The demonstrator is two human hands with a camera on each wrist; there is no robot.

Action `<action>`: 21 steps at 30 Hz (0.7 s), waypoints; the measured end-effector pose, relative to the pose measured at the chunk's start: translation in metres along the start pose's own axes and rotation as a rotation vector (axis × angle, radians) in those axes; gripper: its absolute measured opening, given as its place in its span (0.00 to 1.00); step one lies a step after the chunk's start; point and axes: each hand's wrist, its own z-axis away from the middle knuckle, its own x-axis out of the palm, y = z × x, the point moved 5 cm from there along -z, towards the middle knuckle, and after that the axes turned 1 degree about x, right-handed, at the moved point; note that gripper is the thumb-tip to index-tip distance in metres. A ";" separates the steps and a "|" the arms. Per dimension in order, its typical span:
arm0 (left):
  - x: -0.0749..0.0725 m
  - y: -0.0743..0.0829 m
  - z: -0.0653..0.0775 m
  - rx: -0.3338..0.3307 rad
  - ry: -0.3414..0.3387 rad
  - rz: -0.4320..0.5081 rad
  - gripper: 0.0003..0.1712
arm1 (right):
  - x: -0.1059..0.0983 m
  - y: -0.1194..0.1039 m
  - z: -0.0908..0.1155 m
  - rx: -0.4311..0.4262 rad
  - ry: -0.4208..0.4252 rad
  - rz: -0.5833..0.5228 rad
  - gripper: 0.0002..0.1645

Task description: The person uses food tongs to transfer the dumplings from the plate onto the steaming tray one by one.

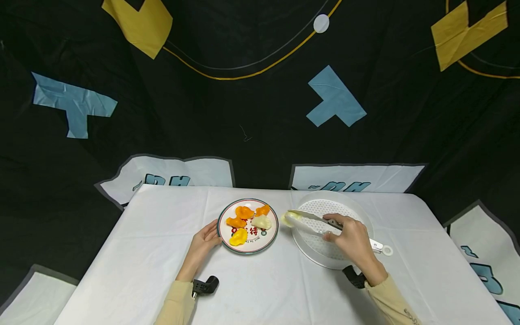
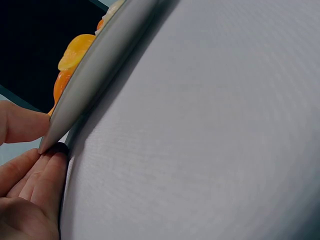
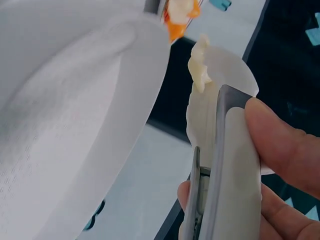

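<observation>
Right hand [image 1: 352, 239] grips tongs [image 1: 313, 215], left hand [image 1: 203, 243] pinches plate [image 1: 260, 243]. If the squeeze becomes weak, the held dumpling [image 3: 199, 67] may fall

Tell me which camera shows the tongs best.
The head view: it shows the tongs end to end, except where the right hand covers them. The right wrist view shows part, close up; the left wrist shows none.
</observation>
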 end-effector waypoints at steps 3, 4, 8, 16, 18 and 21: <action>0.000 0.001 0.000 -0.004 0.001 0.001 0.37 | -0.007 0.011 -0.001 0.014 0.005 0.007 0.27; 0.000 0.001 0.001 -0.004 0.002 0.002 0.37 | -0.010 0.014 -0.001 0.017 0.006 0.009 0.27; 0.000 0.000 0.000 -0.002 0.002 0.008 0.37 | -0.020 0.026 -0.003 0.032 0.007 0.020 0.27; -0.001 -0.002 0.000 -0.006 0.014 -0.002 0.37 | -0.034 0.048 -0.005 0.066 -0.005 0.040 0.26; -0.001 -0.001 0.000 -0.009 0.016 -0.004 0.37 | -0.036 0.054 -0.005 0.067 -0.002 0.046 0.26; -0.001 -0.001 0.000 -0.013 0.012 -0.006 0.37 | -0.037 0.063 -0.006 0.067 0.000 0.054 0.27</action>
